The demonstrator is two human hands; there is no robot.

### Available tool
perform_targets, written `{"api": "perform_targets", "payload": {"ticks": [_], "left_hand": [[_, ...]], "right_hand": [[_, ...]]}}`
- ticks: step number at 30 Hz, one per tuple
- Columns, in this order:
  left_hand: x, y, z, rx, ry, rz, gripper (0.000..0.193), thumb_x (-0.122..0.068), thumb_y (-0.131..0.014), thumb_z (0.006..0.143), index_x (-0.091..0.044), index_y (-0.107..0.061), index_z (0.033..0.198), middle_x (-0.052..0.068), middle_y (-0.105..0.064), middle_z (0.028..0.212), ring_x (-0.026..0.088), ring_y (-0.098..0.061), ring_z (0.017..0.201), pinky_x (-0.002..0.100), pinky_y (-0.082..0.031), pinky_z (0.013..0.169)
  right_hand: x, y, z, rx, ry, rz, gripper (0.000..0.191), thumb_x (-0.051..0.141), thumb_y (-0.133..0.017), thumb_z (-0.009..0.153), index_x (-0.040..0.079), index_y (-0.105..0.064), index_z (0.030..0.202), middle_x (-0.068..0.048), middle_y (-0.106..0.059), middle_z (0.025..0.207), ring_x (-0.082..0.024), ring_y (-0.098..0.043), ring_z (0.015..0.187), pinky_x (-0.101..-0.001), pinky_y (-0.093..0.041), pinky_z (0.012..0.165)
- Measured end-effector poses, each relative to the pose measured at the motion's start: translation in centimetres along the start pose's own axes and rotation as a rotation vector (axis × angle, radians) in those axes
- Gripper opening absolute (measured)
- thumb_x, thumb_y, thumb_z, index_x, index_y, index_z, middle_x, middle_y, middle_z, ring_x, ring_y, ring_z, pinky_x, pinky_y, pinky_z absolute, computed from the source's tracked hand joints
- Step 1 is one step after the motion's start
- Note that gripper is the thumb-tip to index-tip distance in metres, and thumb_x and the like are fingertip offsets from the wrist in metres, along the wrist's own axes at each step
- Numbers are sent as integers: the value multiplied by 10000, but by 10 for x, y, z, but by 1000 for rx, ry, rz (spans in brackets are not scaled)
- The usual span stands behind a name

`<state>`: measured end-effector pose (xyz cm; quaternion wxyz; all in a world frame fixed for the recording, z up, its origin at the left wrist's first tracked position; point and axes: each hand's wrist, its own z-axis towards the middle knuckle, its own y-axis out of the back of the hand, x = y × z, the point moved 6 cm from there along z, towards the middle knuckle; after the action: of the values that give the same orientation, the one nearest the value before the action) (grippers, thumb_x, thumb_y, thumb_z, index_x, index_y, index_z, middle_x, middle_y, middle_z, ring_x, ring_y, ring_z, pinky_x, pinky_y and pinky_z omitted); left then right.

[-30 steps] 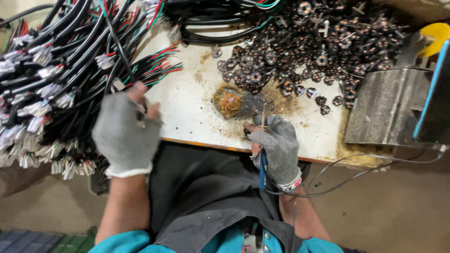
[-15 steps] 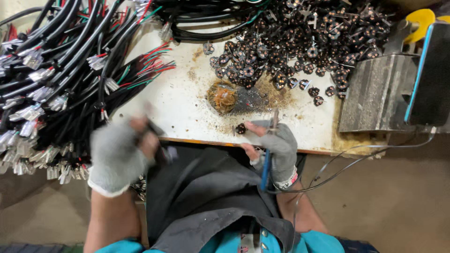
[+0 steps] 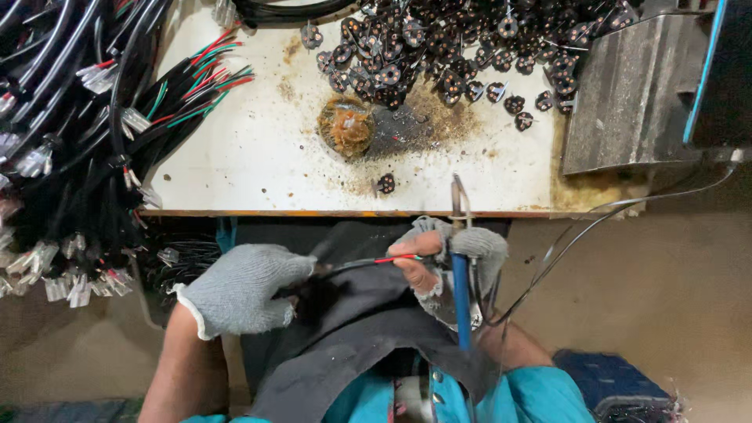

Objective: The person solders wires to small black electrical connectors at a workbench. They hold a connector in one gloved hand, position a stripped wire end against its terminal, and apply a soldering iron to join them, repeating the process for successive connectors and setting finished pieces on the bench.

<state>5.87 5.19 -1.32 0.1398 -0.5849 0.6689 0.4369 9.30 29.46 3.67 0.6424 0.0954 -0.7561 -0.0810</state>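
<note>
My left hand (image 3: pixel 243 288), in a grey knit glove, is closed around a black cable (image 3: pixel 345 268) over my dark apron. The cable runs right to my right hand (image 3: pixel 439 258), also gloved, whose bare fingertips pinch its red and green wire ends (image 3: pixel 395 258). That same right hand holds a blue-handled soldering iron (image 3: pixel 460 274), tip pointing up toward the table edge. A single small black round part (image 3: pixel 385 183) lies on the white table (image 3: pixel 258 149) just above my right hand. Further up sits a brown, crusted round lump (image 3: pixel 345 125).
A heap of small black round parts (image 3: pixel 446 47) covers the table's top right. A thick bundle of black cables with coloured wire ends and white connectors (image 3: pixel 70 141) fills the left side. A grey metal block (image 3: pixel 627 94) stands at right, with thin wires (image 3: pixel 595 219) trailing down.
My left hand pulled one cable from the bundle down to my lap. My right hand dropped below the table edge and took the cable's wire ends while keeping the iron.
</note>
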Motion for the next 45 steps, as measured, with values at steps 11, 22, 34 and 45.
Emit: {"api": "perform_targets", "payload": {"ticks": [11, 22, 34, 45], "left_hand": [[-44, -11, 45, -654, -263, -533, 442, -278, -740, 939, -40, -659, 1302, 149, -750, 1101, 285, -759, 1007, 356, -587, 860], [-37, -12, 38, -786, -174, -572, 280, -275, -773, 887, -63, -709, 1059, 99, -736, 894, 231, -739, 821, 328, -562, 754], [-46, 0, 23, -965, -355, -472, 169, -145, -758, 867, -75, -639, 965, 95, -681, 917, 272, -700, 840, 353, -562, 760], [-44, 3, 30, -941, -279, -405, 148, -106, -798, 780, -115, -698, 890, 68, -642, 806, 260, -662, 764, 366, -527, 673]], "right_hand": [[5, -16, 5, -29, 129, -203, 63, 117, -751, 938, 94, -781, 988, -56, -782, 914, -161, -748, 822, -290, -584, 754], [12, -15, 5, -2, 42, -10, 101, 98, -708, 941, 50, -780, 994, -83, -788, 926, -155, -756, 867, -281, -598, 808], [11, -15, 3, -69, 84, -144, 87, 132, -797, 897, 50, -784, 924, -76, -785, 898, -163, -754, 833, -282, -583, 776], [8, -18, 9, -6, 19, 44, 89, 71, -775, 898, 13, -748, 960, -90, -759, 898, -159, -734, 844, -277, -590, 773]]}}
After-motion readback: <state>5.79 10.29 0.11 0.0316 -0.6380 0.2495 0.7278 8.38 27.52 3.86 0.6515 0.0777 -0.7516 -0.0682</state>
